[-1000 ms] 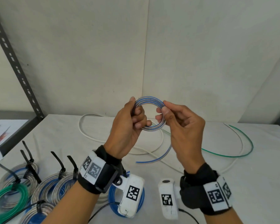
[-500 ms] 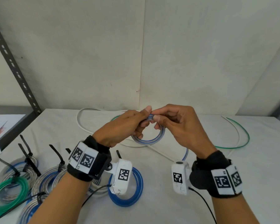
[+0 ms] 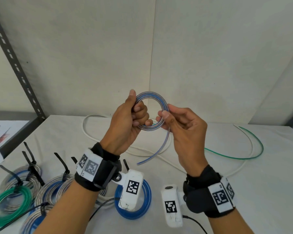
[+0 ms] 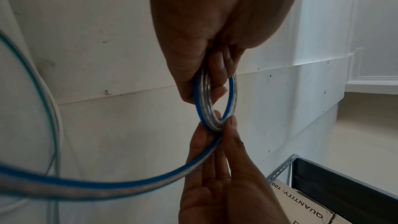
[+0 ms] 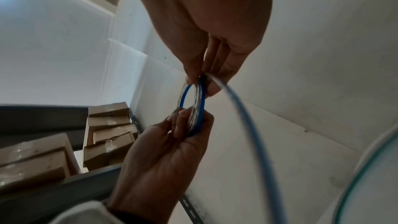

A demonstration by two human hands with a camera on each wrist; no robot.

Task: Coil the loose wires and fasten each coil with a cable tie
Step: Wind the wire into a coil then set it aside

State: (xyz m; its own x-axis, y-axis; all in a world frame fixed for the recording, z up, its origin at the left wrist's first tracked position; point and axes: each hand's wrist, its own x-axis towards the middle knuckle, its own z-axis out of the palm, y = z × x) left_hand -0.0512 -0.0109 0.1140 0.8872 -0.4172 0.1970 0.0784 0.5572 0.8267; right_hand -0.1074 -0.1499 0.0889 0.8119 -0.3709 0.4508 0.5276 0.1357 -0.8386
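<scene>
The left hand (image 3: 125,122) is raised above the table (image 3: 243,191) with its fingers curled through the middle of a small wire coil (image 3: 153,98), a ring of clear wire with a blue stripe. The thumb stands straight up along the outside of the ring's left edge, so this side of the coil is clamped between thumb and curled fingers. In the left wrist view the same hand (image 4: 206,28) shows the ring pinched edge-on, several turns lying side by side.

The right hand (image 3: 184,130) pinches the opposite, right edge of the coil between thumb tip and forefinger; its other fingers are loosely bent and touch nothing that can be seen. From this pinch the loose tail (image 3: 161,146) of the wire hangs down and curves left, its end just above or on the table, which of the two cannot be told. The right wrist view shows this hand (image 5: 204,23) with thumb and fingers closed on the ring's near edge and the tail running off toward the camera.

The coil is held upright in the air between the two hands, clear of the table.

On the table behind lie a loose white wire (image 3: 91,137) and a loose green wire (image 3: 254,141). At the near left sit finished coils (image 3: 54,188) bound with black cable ties (image 3: 62,164), among them a green coil (image 3: 10,205) and a blue coil (image 3: 145,200).
</scene>
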